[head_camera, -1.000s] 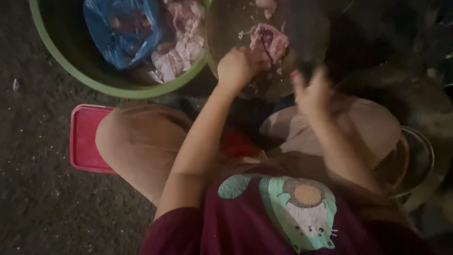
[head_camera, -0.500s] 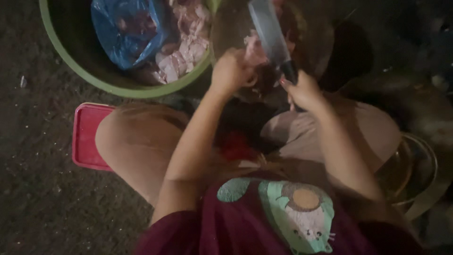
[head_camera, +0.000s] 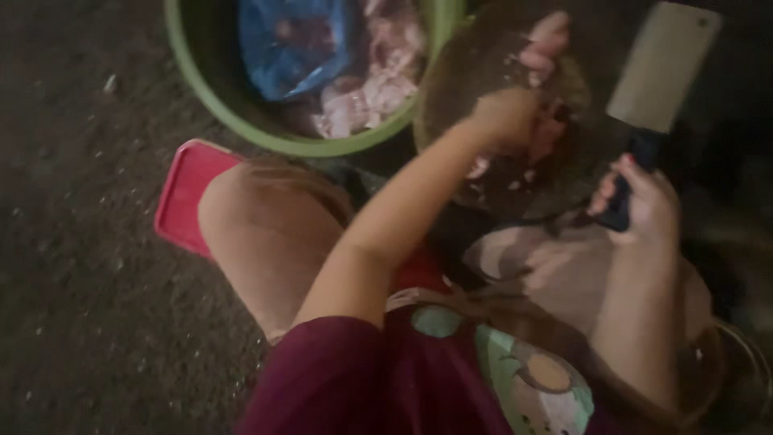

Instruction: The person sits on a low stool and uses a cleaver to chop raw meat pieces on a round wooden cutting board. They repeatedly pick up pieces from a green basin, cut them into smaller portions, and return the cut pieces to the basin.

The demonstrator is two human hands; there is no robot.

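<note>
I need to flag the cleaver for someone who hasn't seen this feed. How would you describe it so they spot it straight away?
Start at the big green basin at top, then move right past the round dark chopping block. The cleaver is raised at the top right corner, its dark handle gripped by the right hand. Its broad, flat, pale rectangular blade is the only metal tool here.
</note>
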